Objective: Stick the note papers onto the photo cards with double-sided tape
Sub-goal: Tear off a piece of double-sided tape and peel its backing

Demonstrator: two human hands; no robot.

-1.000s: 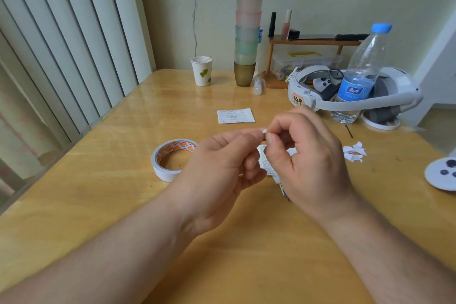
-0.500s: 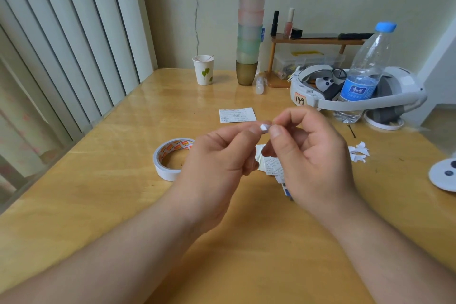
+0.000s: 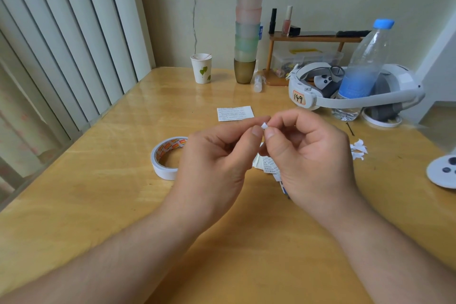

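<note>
Both hands meet above the middle of the wooden table. My left hand [image 3: 217,163] and my right hand [image 3: 311,155] pinch a tiny white piece of tape [image 3: 264,126] between thumbs and forefingers. A roll of double-sided tape [image 3: 164,158] lies flat just left of my left hand. A printed note paper [image 3: 235,113] lies further back on the table. Under my right hand, a note paper on a card [image 3: 269,166] shows only partly. Small white peeled scraps [image 3: 358,149] lie to the right.
At the back stand a paper cup [image 3: 201,68], a tall stack of coloured cups [image 3: 248,22], a small wooden shelf [image 3: 308,39], a white headset [image 3: 345,91] and a water bottle [image 3: 362,69]. A white round device [image 3: 443,173] lies at the right edge. Vertical blinds [image 3: 61,44] line the left.
Both hands have risen slightly, and the fingertips keep working the small tape piece, which now sticks out a little more between them.
</note>
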